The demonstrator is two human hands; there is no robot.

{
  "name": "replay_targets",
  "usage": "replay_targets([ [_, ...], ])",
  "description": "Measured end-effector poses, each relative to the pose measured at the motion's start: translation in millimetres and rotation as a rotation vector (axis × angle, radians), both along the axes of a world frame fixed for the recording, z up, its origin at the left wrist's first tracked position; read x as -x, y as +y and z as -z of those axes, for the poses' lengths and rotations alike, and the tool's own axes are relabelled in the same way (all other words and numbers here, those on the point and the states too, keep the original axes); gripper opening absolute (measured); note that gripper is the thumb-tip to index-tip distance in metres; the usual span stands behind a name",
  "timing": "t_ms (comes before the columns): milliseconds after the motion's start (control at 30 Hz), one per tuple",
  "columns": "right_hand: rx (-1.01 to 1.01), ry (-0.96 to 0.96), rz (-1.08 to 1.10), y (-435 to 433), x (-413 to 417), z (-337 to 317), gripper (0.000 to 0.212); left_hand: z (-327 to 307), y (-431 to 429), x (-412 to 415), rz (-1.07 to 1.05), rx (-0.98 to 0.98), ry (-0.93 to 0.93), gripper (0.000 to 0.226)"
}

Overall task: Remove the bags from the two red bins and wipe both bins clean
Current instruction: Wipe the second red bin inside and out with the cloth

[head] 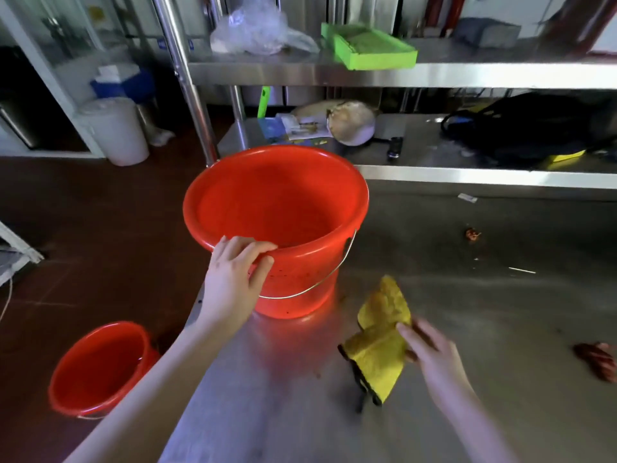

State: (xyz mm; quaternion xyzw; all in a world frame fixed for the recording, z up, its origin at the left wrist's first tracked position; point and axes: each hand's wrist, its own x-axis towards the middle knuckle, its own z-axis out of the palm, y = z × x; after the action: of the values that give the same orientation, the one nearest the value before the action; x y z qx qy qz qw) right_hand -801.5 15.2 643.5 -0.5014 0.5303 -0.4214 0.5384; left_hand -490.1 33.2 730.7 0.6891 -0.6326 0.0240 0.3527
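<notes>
On steel table (467, 329): left hand (233, 275) grips red bin (277, 208) rim, steadying it (no bag inside); right hand (430, 355) pinches yellow cloth (380, 345), likely for wiping.

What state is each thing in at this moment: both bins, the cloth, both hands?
Red bin on the table: upright, no bag inside, wire handle hanging down.
Red bin on the floor: upright, no bag visible inside.
Yellow cloth: crumpled, lying on the table.
Left hand: grips the table bin's near rim.
Right hand: touches the cloth's edge; blur hides whether it pinches.
</notes>
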Motion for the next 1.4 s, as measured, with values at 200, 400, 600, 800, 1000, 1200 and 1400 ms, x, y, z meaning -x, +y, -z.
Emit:
replay_targets([
  [200,0.419,-0.018,-0.058,-15.0,-23.2,-130.8,0.015,-15.3,-17.1,21.2,0.161,-0.018,-0.008,0.015],
  [400,0.664,0.520,-0.294,-53.8,-93.2,-138.6,0.026,-26.2,-17.8,-34.6,0.162,-0.039,0.085,0.021],
  [600,0.951,0.981,-0.208,-42.5,-153.7,-91.1,0.048,-13.2,-29.0,-109.2,0.068,-0.161,-0.065,0.023],
  [800,1.028,0.961,-0.101,-84.8,-143.0,-93.0,0.044,0.8,-39.2,-104.7,0.147,-0.069,0.121,0.032],
  [1000,0.869,0.904,-0.361,-160.6,-104.3,-111.0,0.030,8.5,-38.7,-104.5,0.248,-0.040,-0.055,0.019],
  [1200,0.954,0.868,0.201,-78.2,-162.7,-81.2,0.038,6.9,-42.3,-69.5,0.008,0.115,-0.128,0.044],
  [1400,1.090,0.963,0.105,-51.0,-198.9,-80.7,0.035,4.4,-20.6,-70.6,0.001,0.066,-0.112,0.037],
])
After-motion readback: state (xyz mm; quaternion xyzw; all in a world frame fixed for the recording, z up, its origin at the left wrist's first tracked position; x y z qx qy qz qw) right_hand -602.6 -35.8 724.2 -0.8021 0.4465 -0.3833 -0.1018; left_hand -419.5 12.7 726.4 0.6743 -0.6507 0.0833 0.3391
